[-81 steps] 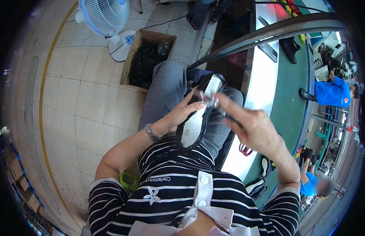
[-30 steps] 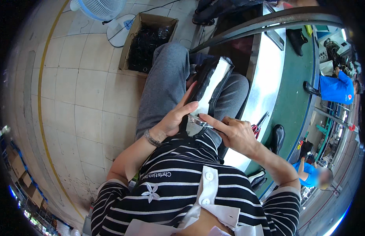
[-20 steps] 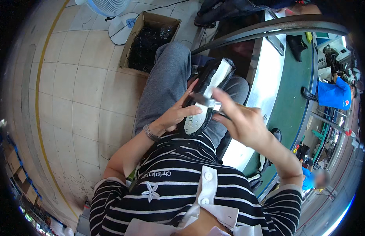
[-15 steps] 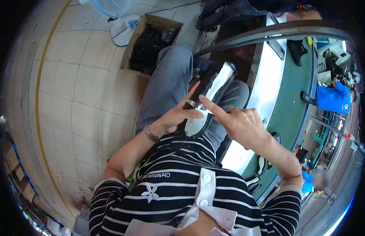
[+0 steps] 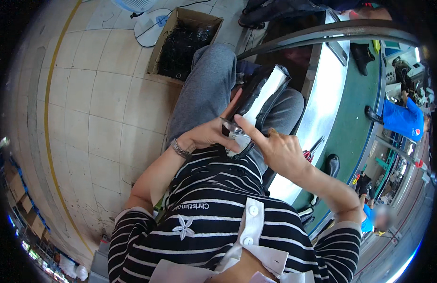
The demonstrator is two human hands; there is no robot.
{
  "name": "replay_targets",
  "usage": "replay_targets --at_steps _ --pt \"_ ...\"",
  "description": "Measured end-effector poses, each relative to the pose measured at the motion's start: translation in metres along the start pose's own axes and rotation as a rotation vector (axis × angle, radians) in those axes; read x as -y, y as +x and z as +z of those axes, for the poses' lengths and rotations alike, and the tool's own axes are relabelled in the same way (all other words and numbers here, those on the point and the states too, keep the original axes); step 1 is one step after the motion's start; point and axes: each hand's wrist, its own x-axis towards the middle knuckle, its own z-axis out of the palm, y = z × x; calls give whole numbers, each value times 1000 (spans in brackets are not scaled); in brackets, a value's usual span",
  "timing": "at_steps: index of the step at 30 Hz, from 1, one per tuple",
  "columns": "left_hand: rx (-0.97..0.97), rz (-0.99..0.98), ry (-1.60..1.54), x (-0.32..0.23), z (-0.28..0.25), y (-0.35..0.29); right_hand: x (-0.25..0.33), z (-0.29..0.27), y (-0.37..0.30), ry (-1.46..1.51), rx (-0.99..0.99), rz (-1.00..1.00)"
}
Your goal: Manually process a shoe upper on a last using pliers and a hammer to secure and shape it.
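Observation:
Across my lap lies a black shoe (image 5: 268, 89), its underside up, with a long white strip along the middle. My left hand (image 5: 213, 134) is wrapped round its near part, thumb on the white area and index finger stretched along the side. A shiny, glassy-looking band (image 5: 231, 126) crosses the shoe between my hands; I cannot tell what it is. The outstretched index finger of my right hand (image 5: 282, 150) touches the shoe beside that band. Its other fingers curl in, and what they hold, if anything, is hidden.
A cardboard box (image 5: 155, 59) of black material stands beyond my left knee, near a fan (image 5: 145, 40). On my right runs a metal ledge (image 5: 324, 89) beside a green conveyor (image 5: 346, 120) bearing black shoes (image 5: 332, 165). Red-handled tools (image 5: 310, 153) lie on the ledge. People in blue work farther right.
The view has shifted slightly, bringing the tools by my right wrist into sight. My right index finger is now closer to the shiny band; my left hand keeps its hold.

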Motion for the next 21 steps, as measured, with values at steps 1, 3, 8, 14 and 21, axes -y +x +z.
replay_targets --at_steps 1,3,8,14,21 --pt "29 41 14 14 -6 3 7 -16 0 13 76 9" --pt "60 73 25 31 -10 4 16 -31 -5 30 19 -71" --pt "67 472 192 37 0 -2 18 5 -16 54 -187 -197" --pt "-83 178 78 45 8 5 19 -2 -30 57 -161 -319" --pt "13 -44 21 54 -6 15 7 10 -22 99 84 -56"
